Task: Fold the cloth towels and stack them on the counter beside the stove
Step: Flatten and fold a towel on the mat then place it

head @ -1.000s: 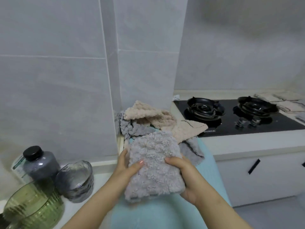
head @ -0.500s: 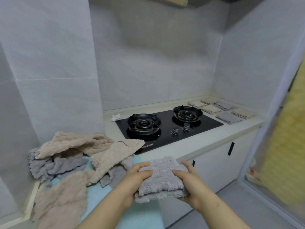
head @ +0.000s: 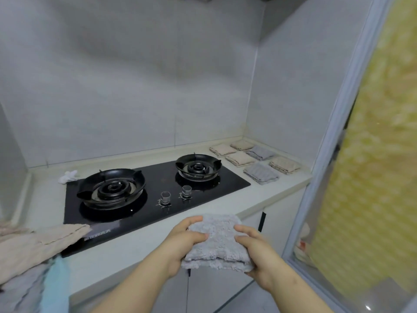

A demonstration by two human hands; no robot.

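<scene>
A folded grey fluffy towel (head: 220, 241) is held in front of the counter's front edge, below the stove. My left hand (head: 182, 242) grips its left side and my right hand (head: 259, 251) grips its right side. Several folded beige and grey towels (head: 255, 158) lie flat side by side on the counter (head: 291, 181) to the right of the black two-burner stove (head: 153, 190). A heap of unfolded beige towels (head: 33, 242) lies at the far left, partly over the stove's corner, with grey ones (head: 20, 290) under it.
A small crumpled white rag (head: 67, 176) sits behind the stove's left corner. White cabinet doors with black handles (head: 261, 221) run under the counter. A light-blue cloth (head: 56, 285) hangs at lower left. A sliding glass door frame (head: 327, 154) stands at right.
The view has swung right from the towel heap to the stove. Both hands carried the folded grey towel rightward, past the heap, to the front of the stove.
</scene>
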